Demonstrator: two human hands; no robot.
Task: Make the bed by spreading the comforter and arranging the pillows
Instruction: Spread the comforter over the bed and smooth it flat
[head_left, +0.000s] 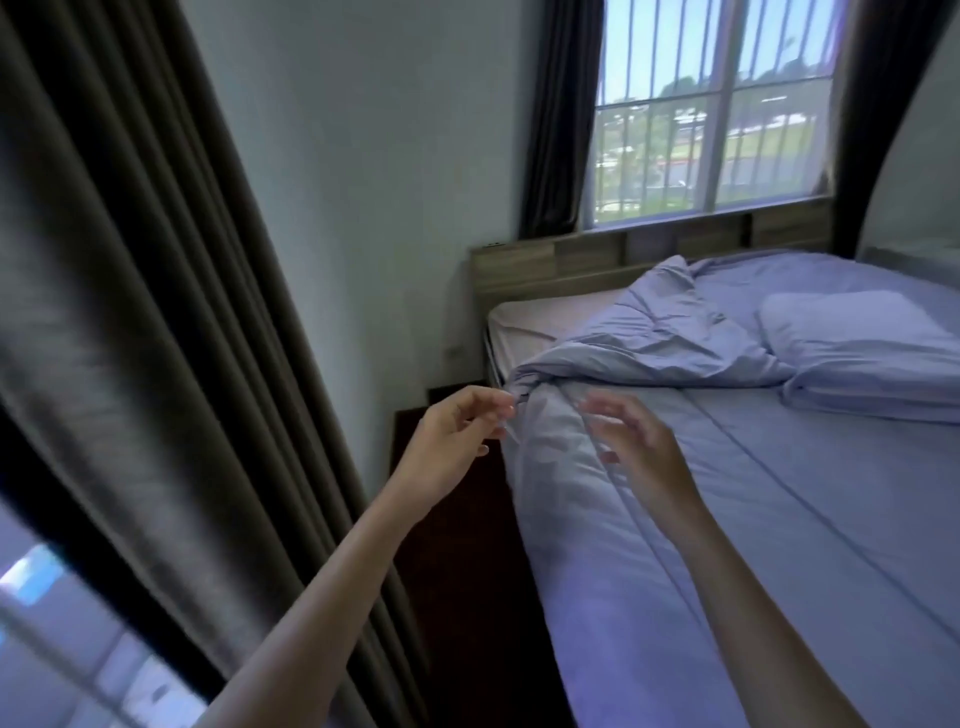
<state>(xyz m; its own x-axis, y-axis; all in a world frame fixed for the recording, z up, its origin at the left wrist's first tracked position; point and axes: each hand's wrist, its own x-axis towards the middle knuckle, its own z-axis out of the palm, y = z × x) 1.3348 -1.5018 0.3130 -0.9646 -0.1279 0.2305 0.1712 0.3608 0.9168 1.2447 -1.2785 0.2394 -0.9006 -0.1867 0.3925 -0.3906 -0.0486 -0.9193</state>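
Two outstretched hands, left hand pinching comforter, right hand spread.

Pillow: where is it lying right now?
In the head view, the pillow lies at right on the comforter, near the headboard, beyond the right hand.

A narrow gap ran between curtain and bed — a dark nightstand blocked it; bunched comforter and pillow crowded the head end.
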